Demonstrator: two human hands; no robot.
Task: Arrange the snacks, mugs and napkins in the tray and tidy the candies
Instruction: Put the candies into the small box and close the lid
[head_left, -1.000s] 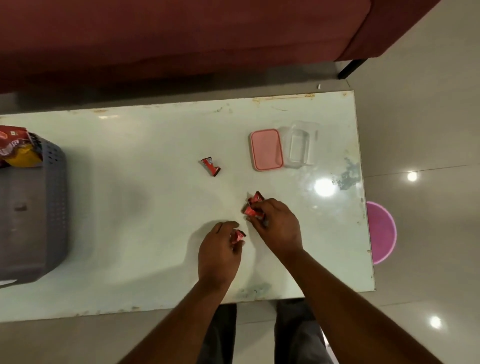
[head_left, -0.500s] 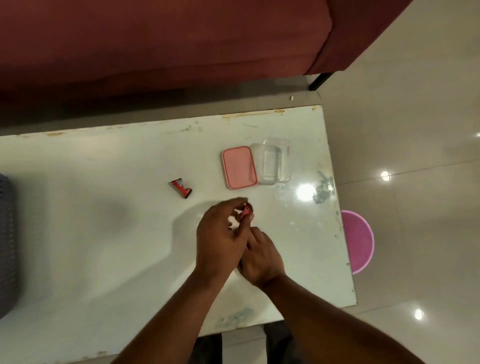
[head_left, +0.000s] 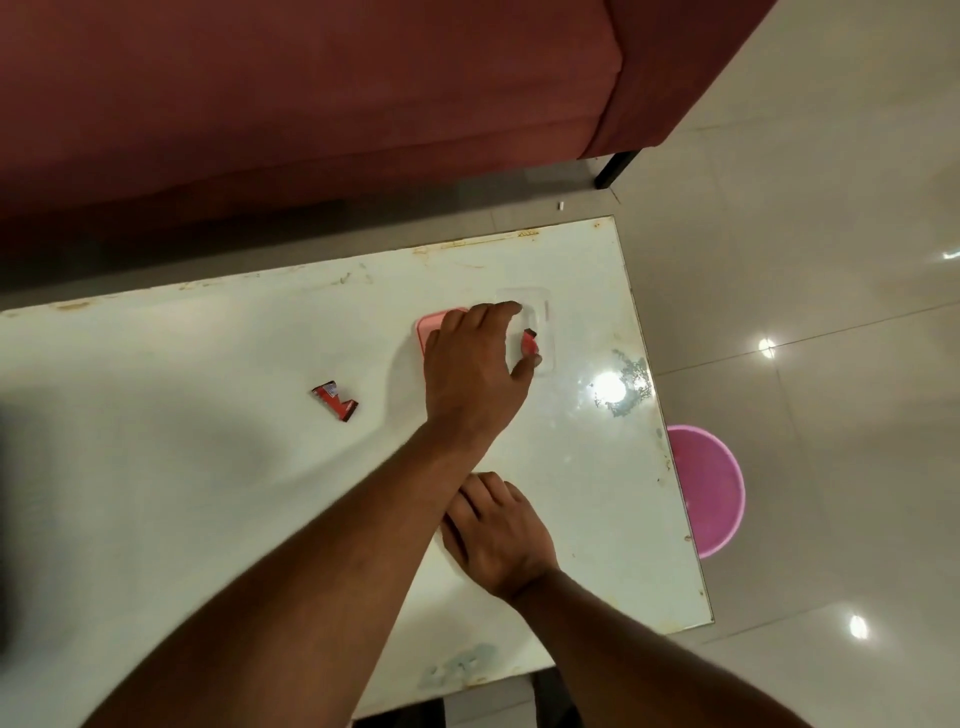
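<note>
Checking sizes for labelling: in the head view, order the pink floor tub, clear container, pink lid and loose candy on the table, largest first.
1. pink tub, though it sits lower, farther from the camera.
2 and 3. clear container and pink lid: unranked, the left hand covers much of both.
4. loose candy.

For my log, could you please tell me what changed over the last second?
The left hand carried a red candy forward from mid-table to the clear container; whether it has let go is unclear. The right hand drew back slightly. The other candy and pink lid stayed put.
</note>
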